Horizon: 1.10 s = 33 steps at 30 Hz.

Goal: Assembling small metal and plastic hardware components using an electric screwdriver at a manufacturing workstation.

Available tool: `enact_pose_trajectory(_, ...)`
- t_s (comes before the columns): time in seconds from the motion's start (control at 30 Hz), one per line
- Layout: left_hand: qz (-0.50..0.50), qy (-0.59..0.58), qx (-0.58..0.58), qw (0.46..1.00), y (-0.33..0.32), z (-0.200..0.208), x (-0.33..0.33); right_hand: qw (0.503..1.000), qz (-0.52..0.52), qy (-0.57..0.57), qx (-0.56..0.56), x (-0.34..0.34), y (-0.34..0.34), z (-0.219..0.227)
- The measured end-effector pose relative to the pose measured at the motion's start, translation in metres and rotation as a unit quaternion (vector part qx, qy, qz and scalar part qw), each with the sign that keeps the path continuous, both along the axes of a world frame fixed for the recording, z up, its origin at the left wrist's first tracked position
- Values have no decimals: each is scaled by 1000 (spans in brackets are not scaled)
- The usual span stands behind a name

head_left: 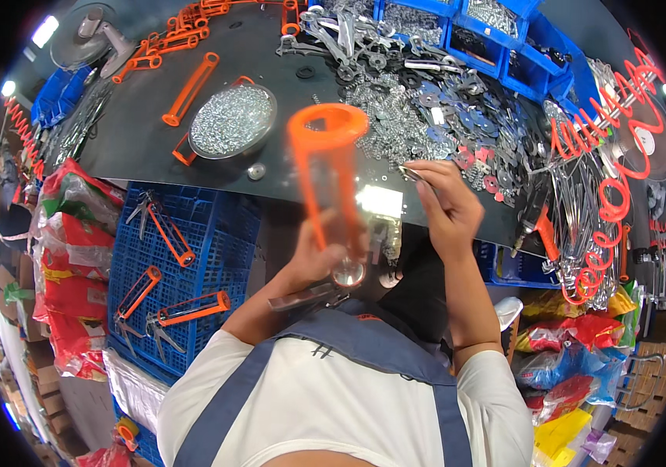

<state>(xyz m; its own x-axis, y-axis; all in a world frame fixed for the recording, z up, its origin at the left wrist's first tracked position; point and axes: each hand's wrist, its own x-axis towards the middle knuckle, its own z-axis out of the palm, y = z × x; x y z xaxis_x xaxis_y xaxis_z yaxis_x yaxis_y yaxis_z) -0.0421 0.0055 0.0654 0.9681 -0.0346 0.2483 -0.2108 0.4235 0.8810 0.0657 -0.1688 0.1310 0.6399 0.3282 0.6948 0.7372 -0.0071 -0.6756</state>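
My left hand (313, 253) is wrapped round the lower part of an orange caulking gun (329, 132), held upright with its ring end up. The gun is blurred, and a grey metal handle piece (302, 297) shows below my hand. My right hand (451, 204) is at the bench edge, its fingertips pinched on a small metal part (409, 173) whose exact kind I cannot make out. Just beyond those fingers spreads a heap of small springs and metal pieces (395, 117).
A bowl of small metal parts (233, 121) stands left on the dark bench (146, 148), near loose orange frames (191, 89). Blue bins (477, 43) line the back. Coiled red hose (613, 202) hangs right beside metal rods (574, 226). A blue crate (232, 233) holds several caulking guns.
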Motion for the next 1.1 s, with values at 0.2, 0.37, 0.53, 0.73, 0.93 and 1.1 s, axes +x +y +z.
enact_pose_trajectory(0.2,-50,-25,56,997,-17,2,1,965,36,-247,-79,-21,14,64)
enact_pose_trajectory(0.37,-76,-17,46,996,-21,-2,-1,955,80,-276,-78,-17,2,67)
enact_pose_trajectory(0.53,-85,-31,33,995,-30,-4,5,920,87,-357,-134,-14,-14,73)
enact_pose_trajectory(0.73,-106,-94,-57,988,-29,6,17,928,-371,9,39,74,-129,40)
enact_pose_trajectory(0.93,-39,-73,107,991,-28,-49,53,712,-541,197,-401,148,-199,-67)
enact_pose_trajectory(1.1,-20,-73,78,994,-39,-42,51,729,-510,198,-410,137,-215,-63)
